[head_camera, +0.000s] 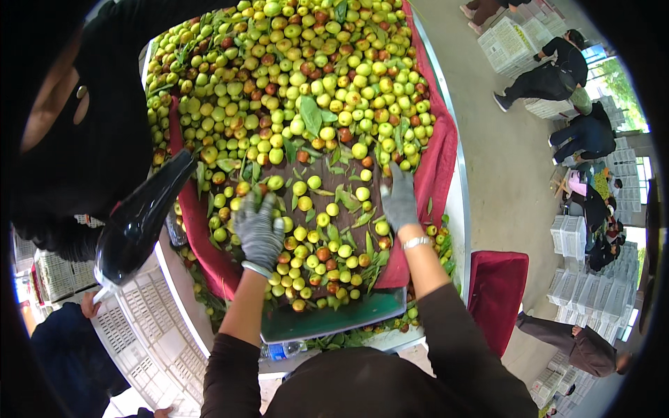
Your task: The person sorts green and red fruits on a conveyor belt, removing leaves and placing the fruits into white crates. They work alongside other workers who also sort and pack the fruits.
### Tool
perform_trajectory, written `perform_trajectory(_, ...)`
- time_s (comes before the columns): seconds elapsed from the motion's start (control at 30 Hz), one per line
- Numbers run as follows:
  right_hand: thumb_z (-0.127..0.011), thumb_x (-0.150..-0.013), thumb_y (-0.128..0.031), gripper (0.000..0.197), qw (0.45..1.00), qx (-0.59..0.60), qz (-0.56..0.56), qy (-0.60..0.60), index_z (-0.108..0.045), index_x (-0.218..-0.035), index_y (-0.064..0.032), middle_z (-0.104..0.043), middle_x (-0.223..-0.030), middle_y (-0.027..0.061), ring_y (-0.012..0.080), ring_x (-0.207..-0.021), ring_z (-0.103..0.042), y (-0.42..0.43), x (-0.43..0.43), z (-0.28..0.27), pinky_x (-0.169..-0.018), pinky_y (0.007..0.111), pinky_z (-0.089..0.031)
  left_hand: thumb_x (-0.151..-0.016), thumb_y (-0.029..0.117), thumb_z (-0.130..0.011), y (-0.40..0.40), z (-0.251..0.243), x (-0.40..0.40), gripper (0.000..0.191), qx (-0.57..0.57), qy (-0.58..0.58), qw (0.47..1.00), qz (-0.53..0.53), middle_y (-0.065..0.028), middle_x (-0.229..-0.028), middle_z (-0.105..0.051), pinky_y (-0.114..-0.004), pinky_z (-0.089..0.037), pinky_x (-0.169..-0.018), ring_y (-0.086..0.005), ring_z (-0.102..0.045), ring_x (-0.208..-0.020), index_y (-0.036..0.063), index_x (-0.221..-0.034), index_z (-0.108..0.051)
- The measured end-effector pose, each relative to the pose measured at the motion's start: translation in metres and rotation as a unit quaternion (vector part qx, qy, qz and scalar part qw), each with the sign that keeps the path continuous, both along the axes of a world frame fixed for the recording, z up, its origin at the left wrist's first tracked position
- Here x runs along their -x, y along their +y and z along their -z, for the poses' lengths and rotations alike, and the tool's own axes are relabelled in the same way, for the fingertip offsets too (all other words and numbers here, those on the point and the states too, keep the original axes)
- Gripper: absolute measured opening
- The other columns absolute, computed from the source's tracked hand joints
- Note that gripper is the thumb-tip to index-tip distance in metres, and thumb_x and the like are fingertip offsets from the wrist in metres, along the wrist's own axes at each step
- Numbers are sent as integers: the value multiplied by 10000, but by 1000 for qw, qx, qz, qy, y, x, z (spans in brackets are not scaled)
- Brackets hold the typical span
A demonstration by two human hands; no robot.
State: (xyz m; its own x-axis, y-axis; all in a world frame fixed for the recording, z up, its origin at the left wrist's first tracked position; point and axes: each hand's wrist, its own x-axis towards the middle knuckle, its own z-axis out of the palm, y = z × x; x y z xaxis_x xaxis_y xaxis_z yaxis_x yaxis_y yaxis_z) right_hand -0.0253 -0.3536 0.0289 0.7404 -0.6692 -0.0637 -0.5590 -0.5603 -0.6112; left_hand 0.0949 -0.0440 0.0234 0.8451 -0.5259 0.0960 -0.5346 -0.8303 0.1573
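Observation:
Green and reddish-brown jujubes (313, 68) lie heaped on the sorting table, mixed with loose leaves (310, 116). My left hand (257, 230), in a grey striped knit glove, is palm down among jujubes at the left of the dark cloth (334, 201), fingers slightly apart. My right hand (400, 201), in a grey glove, rests fingers forward beside the right edge of the heap, thumb apart from the fingers. Neither hand visibly grips a fruit. A looser group of jujubes (313, 256) spreads between my forearms, above a green board (334, 318).
Red cloth strips (444, 151) line the table's sides. At left, a person in black (83, 136) stands close, near a glossy black object (143, 222). White plastic crates (151, 324) stand below it. A red cloth-covered piece (496, 298) is at right; people and stacked crates (593, 292) lie beyond.

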Motion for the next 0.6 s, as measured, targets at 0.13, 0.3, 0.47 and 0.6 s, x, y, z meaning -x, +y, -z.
perform_trajectory(0.13,-675,-943,-130,447,984,97,-47,140,-543,-1370,-108,-584,-1264,225,426,-1128,-635,-24,-31,9,-961,489,-535,-839,376,-690,8,4,83,762,-85,144,983,69,-108,-1625,-380,-585,-144,-1242,-345,-381,-1452,239,-1553,-464)
perform_trajectory(0.3,-635,-978,-219,312,979,76,-61,178,-536,-1224,-55,-612,-1224,237,432,-1094,-644,-5,-19,8,-922,502,-536,-811,334,-709,27,-17,143,734,-16,215,963,161,-121,-1552,-475,-549,-263,-1196,-337,-451,-1409,189,-1504,-513)
perform_trajectory(0.47,-680,-897,-128,371,978,50,-133,154,-549,-1238,-62,-536,-1289,243,465,-1168,-566,68,67,19,-1015,518,-485,-829,304,-732,40,-14,91,688,28,63,997,-40,-227,-1489,-504,-527,-360,-1161,-425,-457,-1367,160,-1472,-536)
perform_trajectory(0.6,-740,-843,-180,480,977,-11,-181,112,-610,-1301,-121,-480,-1417,213,428,-1261,-519,127,112,9,-1076,539,-447,-839,373,-741,38,1,47,782,47,77,983,-161,-292,-1530,-432,-513,-279,-1235,-482,-373,-1428,180,-1544,-463)
